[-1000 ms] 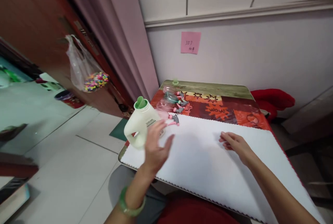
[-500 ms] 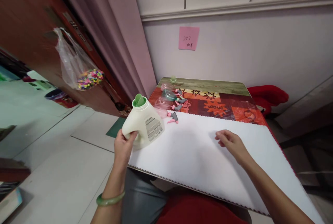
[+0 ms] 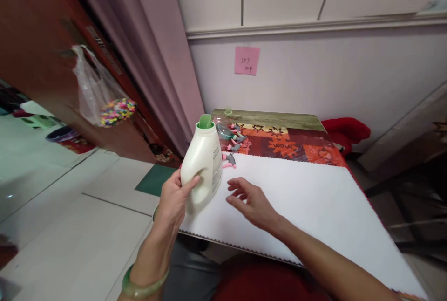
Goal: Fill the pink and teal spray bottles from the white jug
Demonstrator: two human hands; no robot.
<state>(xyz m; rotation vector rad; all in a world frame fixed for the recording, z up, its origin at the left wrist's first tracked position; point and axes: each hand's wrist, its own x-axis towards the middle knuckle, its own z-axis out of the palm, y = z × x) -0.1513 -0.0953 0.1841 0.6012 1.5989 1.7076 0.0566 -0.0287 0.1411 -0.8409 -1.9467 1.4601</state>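
Observation:
My left hand [image 3: 174, 198] grips the handle of a cream detergent bottle [image 3: 204, 161] with a green pour spout [image 3: 205, 121], holding it upright at the near left corner of the table. My right hand [image 3: 249, 199] hovers just to the right of the bottle, fingers spread and holding nothing, above a white cloth [image 3: 307, 203] that covers the near part of the table. A green bangle [image 3: 143, 287] sits on my left wrist.
Small clear spray bottles with pink triggers [image 3: 232, 145] lie on the orange patterned tablecloth [image 3: 300, 145] behind the bottle. A pink note [image 3: 247, 60] is stuck on the wall. A plastic bag of coloured beads [image 3: 104, 100] hangs on the red door. A red cushion [image 3: 347, 131] lies right.
My left hand took the bottle's handle and lifted it upright toward the middle. My right hand slid left across the white cloth toward the bottle.

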